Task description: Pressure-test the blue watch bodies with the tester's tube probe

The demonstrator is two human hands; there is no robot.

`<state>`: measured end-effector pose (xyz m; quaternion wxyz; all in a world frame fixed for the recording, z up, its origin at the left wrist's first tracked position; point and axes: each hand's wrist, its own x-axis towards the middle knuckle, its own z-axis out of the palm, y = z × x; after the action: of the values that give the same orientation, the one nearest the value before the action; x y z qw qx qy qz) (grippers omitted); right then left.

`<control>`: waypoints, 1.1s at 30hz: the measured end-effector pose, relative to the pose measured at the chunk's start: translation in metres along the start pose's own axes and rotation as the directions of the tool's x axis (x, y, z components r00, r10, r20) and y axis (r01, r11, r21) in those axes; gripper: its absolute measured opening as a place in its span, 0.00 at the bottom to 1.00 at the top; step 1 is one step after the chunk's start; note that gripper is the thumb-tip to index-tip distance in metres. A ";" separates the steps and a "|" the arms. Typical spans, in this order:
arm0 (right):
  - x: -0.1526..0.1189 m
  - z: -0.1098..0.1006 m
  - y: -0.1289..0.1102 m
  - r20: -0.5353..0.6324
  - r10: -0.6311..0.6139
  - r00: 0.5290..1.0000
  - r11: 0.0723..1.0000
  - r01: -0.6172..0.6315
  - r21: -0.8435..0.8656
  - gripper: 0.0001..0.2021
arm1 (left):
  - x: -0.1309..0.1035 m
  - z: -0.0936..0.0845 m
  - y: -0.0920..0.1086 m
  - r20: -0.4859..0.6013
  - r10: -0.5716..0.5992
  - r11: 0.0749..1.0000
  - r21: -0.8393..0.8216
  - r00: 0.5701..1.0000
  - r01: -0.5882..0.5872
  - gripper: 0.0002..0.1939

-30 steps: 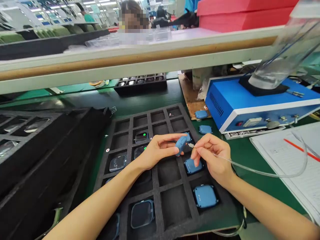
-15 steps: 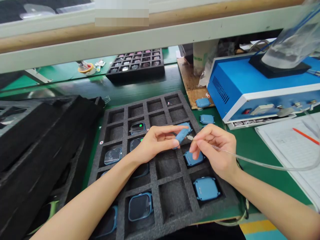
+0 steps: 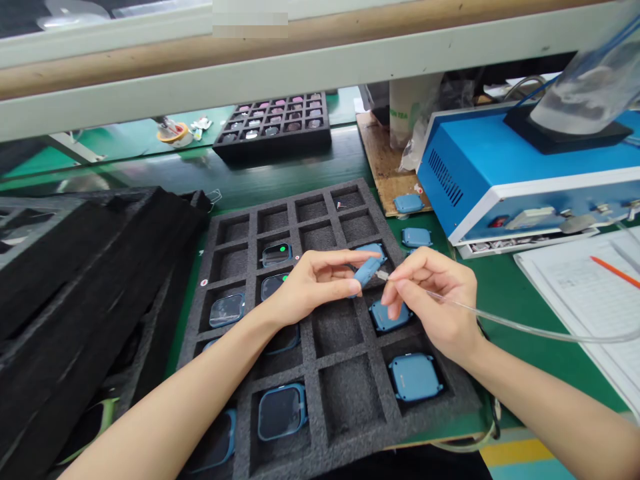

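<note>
My left hand (image 3: pixel 313 287) grips a blue watch case (image 3: pixel 367 269) between thumb and fingers, tilted above a black foam tray (image 3: pixel 345 427). A clear thin tube (image 3: pixel 530 325) runs into my right hand (image 3: pixel 437 297), pinched near its pale tip (image 3: pixel 382 275). That tip is at the side of the held case; whether it touches cannot be made out. Under the right fingers a blue watch case (image 3: pixel 390 316) lies in the tray, and another blue case (image 3: pixel 415 377) sits nearer me. On the tray's left side, several watches with dark screens (image 3: pixel 281 412) lie in compartments.
A blue machine (image 3: pixel 460 150) stands at the right, with papers (image 3: pixel 565 287) and an orange pen (image 3: pixel 615 272) in front. Stacked black foam trays (image 3: pixel 100 267) lean at the left. Another filled tray (image 3: pixel 275 143) sits behind. Loose blue cases (image 3: pixel 416 237) lie beyond the tray. A shelf bar (image 3: pixel 300 73) crosses above.
The view has shifted slightly. Both hands keep almost the same pose, with the case and the tube tip still close together.
</note>
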<state>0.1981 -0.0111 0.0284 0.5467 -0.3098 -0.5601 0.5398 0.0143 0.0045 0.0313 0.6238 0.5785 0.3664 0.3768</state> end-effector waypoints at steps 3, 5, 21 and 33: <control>0.000 0.000 0.000 0.004 0.009 1.000 1.000 -0.009 -0.005 0.03 | 0.000 0.000 0.000 -0.007 -0.008 1.000 0.006 1.000 0.008 0.22; 0.000 0.000 0.000 0.008 0.015 1.000 1.000 -0.015 -0.007 0.03 | -0.001 -0.001 0.000 -0.009 -0.012 1.000 0.009 1.000 0.012 0.23; 0.004 0.006 0.004 -0.034 0.102 0.994 0.985 -0.096 0.140 0.02 | 0.000 -0.003 -0.001 0.021 -0.026 1.000 0.003 0.999 0.026 0.20; 0.006 0.007 0.011 -0.008 0.062 0.998 0.984 -0.060 0.169 0.02 | -0.002 -0.005 -0.003 0.057 -0.002 0.999 0.049 0.998 0.000 0.22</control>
<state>0.1880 -0.0045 0.0213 0.5578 -0.2829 -0.4993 0.5996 0.0092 0.0052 0.0279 0.6198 0.6039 0.3579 0.3507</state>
